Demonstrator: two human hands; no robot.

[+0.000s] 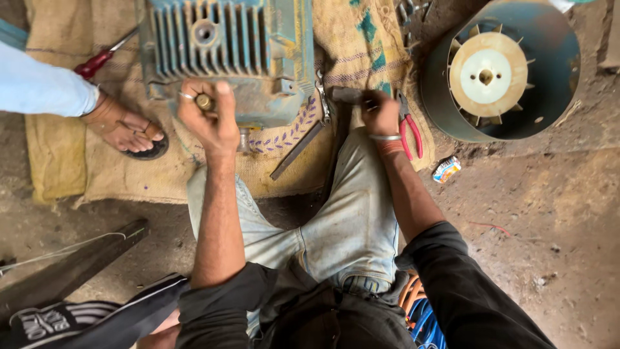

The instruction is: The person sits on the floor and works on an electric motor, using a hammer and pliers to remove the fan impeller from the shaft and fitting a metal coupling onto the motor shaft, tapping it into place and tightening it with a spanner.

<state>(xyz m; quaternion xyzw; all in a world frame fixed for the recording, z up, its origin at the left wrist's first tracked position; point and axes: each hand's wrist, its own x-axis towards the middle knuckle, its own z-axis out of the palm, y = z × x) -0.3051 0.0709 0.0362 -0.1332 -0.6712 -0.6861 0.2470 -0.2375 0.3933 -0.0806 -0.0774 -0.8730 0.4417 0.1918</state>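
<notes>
A blue-green finned electric motor housing (226, 45) lies on burlap sacking (161, 161) in front of me. My left hand (208, 119) is closed on a small brass-coloured cylindrical piece (205, 101) held against the motor's near edge. My right hand (381, 115) grips the handle of a hammer (347, 95), whose head lies on the sacking just right of the motor. Red-handled pliers (410, 129) lie right beside that hand. A long flat metal bar (300, 148) rests between my hands.
A blue fan cowl with a cream plastic fan (491, 71) stands at the right. Another person's sandalled foot (126, 129) and pale trouser leg are at the left, near a red-handled screwdriver (97, 63). A small wrapper (447, 169) lies on the dirt floor. A dark bar (71, 268) lies lower left.
</notes>
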